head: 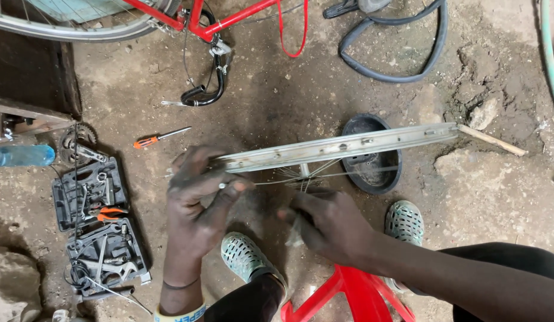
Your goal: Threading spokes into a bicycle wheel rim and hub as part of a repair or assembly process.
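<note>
A bare silver bicycle wheel rim [348,145] with thin spokes [313,173] is held edge-on above the dirt floor. My left hand [196,200] grips the rim's left end, fingers curled around the metal with a small spoke nipple by the fingertips. My right hand [330,223] is lower, near the hub, fingers closed on a small pale rag or piece [295,237]; what it is exactly I cannot tell. My feet in green perforated clogs [244,256] stand below the wheel.
An open black tool case [98,226] with wrenches and pliers lies at left. An orange-handled screwdriver [155,139], a black round tray [372,164], a black inner tube [396,53], a red bicycle frame [217,21], a red plastic stool [348,295] and a plastic bottle [20,155] surround me.
</note>
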